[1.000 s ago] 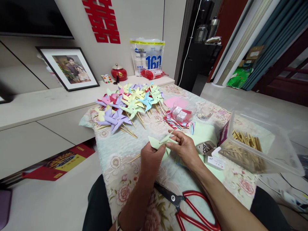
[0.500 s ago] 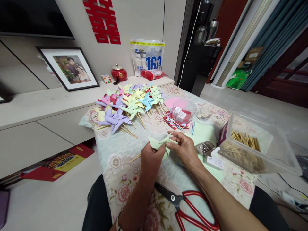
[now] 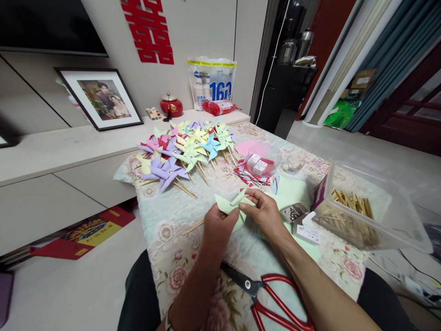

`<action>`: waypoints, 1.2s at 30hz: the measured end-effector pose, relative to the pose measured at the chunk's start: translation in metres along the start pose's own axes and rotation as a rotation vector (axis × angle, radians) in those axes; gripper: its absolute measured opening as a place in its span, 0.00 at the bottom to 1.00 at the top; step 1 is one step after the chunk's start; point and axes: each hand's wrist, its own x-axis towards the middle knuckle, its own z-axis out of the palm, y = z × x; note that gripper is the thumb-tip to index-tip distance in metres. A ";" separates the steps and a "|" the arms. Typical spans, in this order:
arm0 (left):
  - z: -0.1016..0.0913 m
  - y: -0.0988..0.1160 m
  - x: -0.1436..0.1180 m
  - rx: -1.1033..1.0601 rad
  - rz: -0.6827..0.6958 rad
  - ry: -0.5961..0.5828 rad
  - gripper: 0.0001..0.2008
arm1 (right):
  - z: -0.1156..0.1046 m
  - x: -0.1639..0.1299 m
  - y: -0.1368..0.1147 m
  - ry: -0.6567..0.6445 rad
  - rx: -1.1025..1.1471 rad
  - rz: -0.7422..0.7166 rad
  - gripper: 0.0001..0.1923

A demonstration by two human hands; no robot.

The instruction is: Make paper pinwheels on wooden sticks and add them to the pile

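Note:
Between my two hands is a pale green paper pinwheel [image 3: 225, 205], its blades partly folded toward the middle. My left hand [image 3: 220, 223] is closed on its left side, thumb pressed near the centre. On the right, my right hand [image 3: 263, 211] pinches another blade between thumb and fingers. A wooden stick [image 3: 195, 225] shows just left of my left hand; whether it joins the pinwheel is hidden. Red-handled scissors [image 3: 257, 289] lie below my forearms. An opened small box of metal pins [image 3: 294, 213] sits to the right of my right hand, on light green paper sheets [image 3: 292, 189].
Finished pinwheels [image 3: 191, 156] are heaped at the table's back left. A clear plastic bin [image 3: 392, 211] of wooden sticks stands at the right edge. Behind my hands lie striped paper strips [image 3: 253, 177] and a clear round container [image 3: 272, 156] with small white boxes.
The right hand's fingers have shifted slightly on the pinwheel, and its upper blade stands more upright. Both hands stay in nearly the same place.

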 end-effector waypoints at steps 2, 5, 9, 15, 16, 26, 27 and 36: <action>-0.003 0.000 0.001 0.009 -0.008 -0.005 0.18 | -0.001 -0.001 -0.004 -0.037 -0.003 0.028 0.19; -0.008 0.001 0.002 0.001 -0.022 -0.032 0.18 | -0.004 -0.002 -0.010 -0.094 -0.036 0.074 0.17; -0.012 0.005 0.002 -0.039 -0.035 -0.077 0.17 | -0.010 -0.003 -0.015 -0.173 -0.166 0.056 0.13; -0.008 0.009 -0.003 -0.055 -0.065 -0.145 0.16 | -0.016 -0.005 -0.013 -0.263 -0.213 0.071 0.10; -0.008 0.009 -0.005 -0.055 -0.065 -0.162 0.16 | -0.016 -0.004 -0.012 -0.259 -0.202 0.078 0.10; -0.066 0.037 -0.017 0.667 0.217 0.135 0.08 | -0.015 -0.001 -0.025 0.041 0.293 0.068 0.09; -0.071 0.040 -0.017 0.836 0.278 0.133 0.07 | -0.015 -0.001 -0.026 0.066 0.323 0.081 0.09; -0.053 0.040 -0.005 1.805 0.465 -0.078 0.14 | -0.015 0.000 -0.024 0.057 0.369 0.086 0.09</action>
